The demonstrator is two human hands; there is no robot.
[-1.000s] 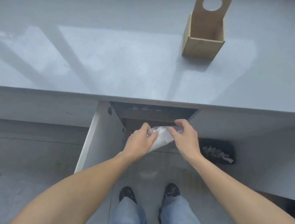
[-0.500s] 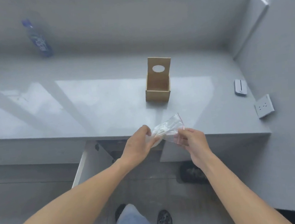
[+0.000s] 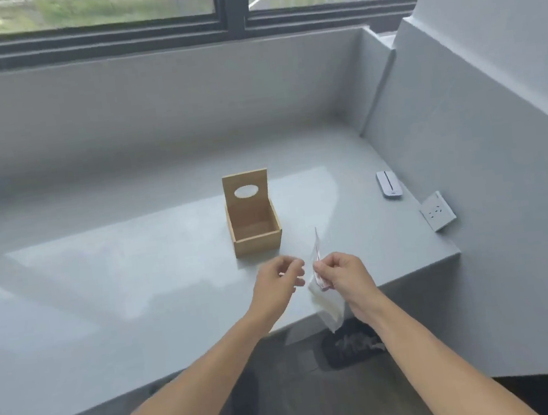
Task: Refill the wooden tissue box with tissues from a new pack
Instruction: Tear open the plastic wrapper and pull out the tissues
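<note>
My right hand [image 3: 341, 276] pinches the top of the clear tissue pack [image 3: 325, 299], which hangs down at lower centre of the frame. My left hand [image 3: 278, 284] is just beside it, fingers loosely curled and holding nothing. The open wooden tissue box [image 3: 254, 223] stands at centre on the grey counter [image 3: 102, 280]. A wall socket [image 3: 437, 211] is at right and a window [image 3: 138, 10] at the top. Half a second ago both hands held the pack; now the left has let go.
</note>
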